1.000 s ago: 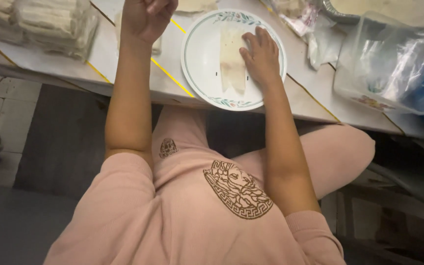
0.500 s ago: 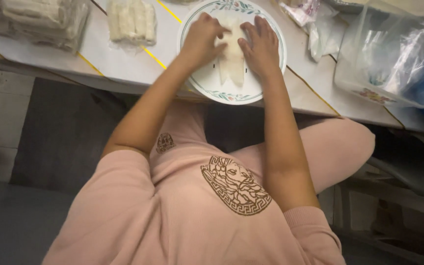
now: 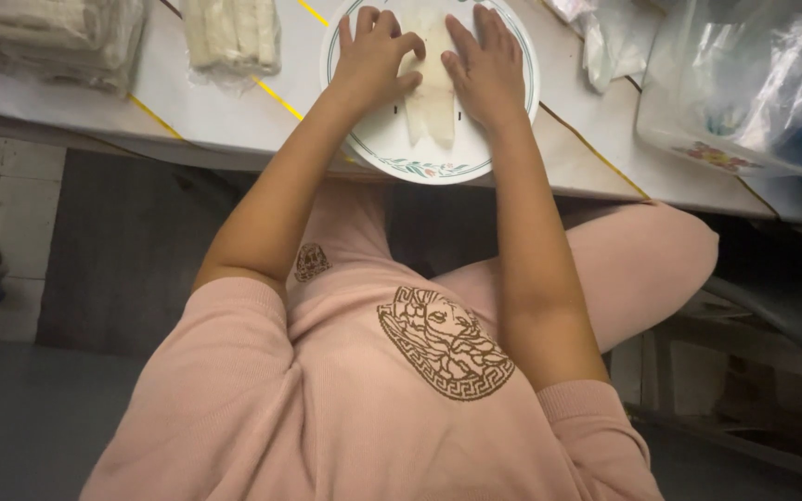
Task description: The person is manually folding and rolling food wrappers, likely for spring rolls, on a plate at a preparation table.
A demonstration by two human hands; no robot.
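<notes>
- Both hands are laid flat and open on a pale wrapper (image 3: 433, 88); nothing is clasped, the sheet being pressed from either side.
- Left hand (image 3: 373, 56): fingers are spread and slightly curled, and the thumb is set on the wrapper's left edge.
- Right hand (image 3: 486, 70): fingers are stretched out flat, with the palm side laid against the wrapper's right edge.
- The wrapper is seen as a narrow, long strip between the two hands, in the middle of a round white plate (image 3: 424, 160) with a green rim line and a small flower pattern.
- The plate is set at the near edge of a white table (image 3: 206, 116) crossed by yellow lines; its rim reaches just to that edge.
- Left of the plate, near the far edge, a clear bag of pale rolls (image 3: 232, 32) is laid.
- At the far left corner a second stack of wrapped pale sheets (image 3: 44, 37) is found.
- Toward the right edge a clear plastic tub (image 3: 744, 88) is placed, with crumpled plastic film (image 3: 605, 37) between it and the plate.
- Below the table edge, a pink top and pink trousers are seen on the person.
</notes>
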